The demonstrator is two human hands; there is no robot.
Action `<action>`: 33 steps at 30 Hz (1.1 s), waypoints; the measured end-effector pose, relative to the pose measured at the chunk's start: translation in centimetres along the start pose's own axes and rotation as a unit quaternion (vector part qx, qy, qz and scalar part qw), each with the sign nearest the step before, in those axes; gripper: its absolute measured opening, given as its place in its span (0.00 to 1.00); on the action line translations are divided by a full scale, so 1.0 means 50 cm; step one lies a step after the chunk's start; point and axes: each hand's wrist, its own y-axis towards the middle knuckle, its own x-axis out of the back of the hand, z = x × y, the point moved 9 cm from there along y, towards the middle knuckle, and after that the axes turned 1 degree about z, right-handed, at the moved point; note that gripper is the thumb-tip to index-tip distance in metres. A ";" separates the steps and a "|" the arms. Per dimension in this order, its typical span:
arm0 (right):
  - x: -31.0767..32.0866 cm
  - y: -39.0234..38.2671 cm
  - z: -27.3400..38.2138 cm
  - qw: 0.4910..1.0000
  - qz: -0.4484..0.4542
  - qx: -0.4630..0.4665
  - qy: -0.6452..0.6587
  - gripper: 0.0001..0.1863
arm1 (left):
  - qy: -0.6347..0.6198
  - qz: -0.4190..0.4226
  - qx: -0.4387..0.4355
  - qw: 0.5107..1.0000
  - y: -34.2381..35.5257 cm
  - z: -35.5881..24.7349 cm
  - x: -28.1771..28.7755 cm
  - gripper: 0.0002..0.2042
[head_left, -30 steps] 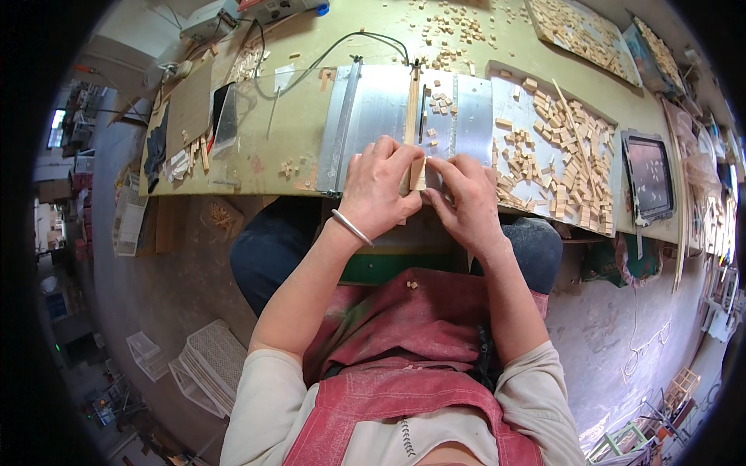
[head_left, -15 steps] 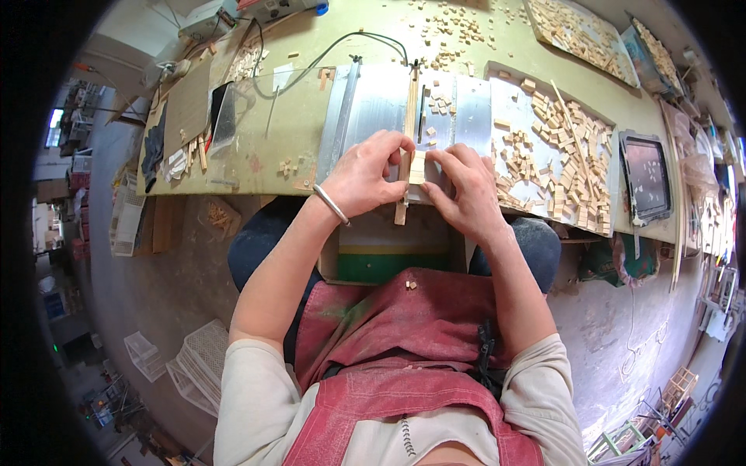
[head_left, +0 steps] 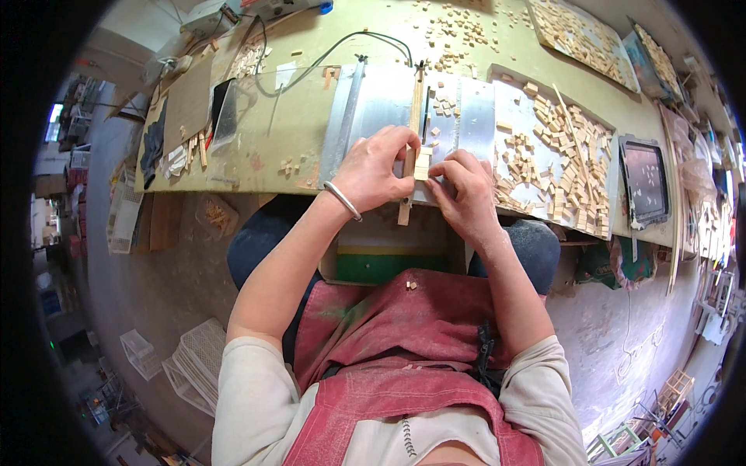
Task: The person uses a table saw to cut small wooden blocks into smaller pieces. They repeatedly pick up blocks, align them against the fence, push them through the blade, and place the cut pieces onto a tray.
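My left hand [head_left: 379,169] bends over the wooden guide strip [head_left: 417,97] on a metal-topped cutting table [head_left: 381,101]. Its thumb and index finger close on a short brown wooden piece [head_left: 409,161] in line with the strip. Just right of that piece lies a pale wooden block [head_left: 423,164]. My right hand [head_left: 468,186] is beside this block, fingers curled and thumb drawn in toward the index finger; whatever is between them is hidden. Beyond my hands, a thin dark slot [head_left: 427,116] runs alongside the strip, with several small blocks [head_left: 444,106] to its right.
A shallow tray [head_left: 505,81] of loose wooden blocks stands on the right, crossed by a thin stick [head_left: 571,124]. Farther right lies a black-framed panel [head_left: 646,179]. A black cable [head_left: 342,48] loops across the back. A clear sheet [head_left: 249,116] lies left, near dark gloves [head_left: 152,151].
My right hand's thumb and index finger have come closer together and drawn slightly away from the pale block. My left hand keeps its place at the strip. The view has shifted slightly.
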 end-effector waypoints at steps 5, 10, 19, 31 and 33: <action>-0.003 -0.001 0.008 0.998 -0.024 0.057 -0.002 0.10 | 0.012 0.009 0.011 1.000 0.001 -0.001 -0.001 0.20; 0.019 0.016 0.004 1.000 0.003 0.003 -0.011 0.18 | -0.007 -0.015 -0.015 1.000 -0.001 0.010 -0.004 0.21; 0.018 0.038 -0.022 0.999 0.036 -0.009 0.009 0.23 | 0.003 -0.021 -0.020 1.000 0.012 0.013 0.000 0.22; 0.011 0.072 -0.043 0.998 0.050 -0.009 -0.021 0.24 | 0.000 -0.027 -0.014 1.000 0.044 0.022 0.009 0.22; 0.011 0.077 -0.046 0.998 0.051 -0.012 -0.024 0.24 | 0.001 -0.020 0.002 1.000 0.050 0.022 0.011 0.20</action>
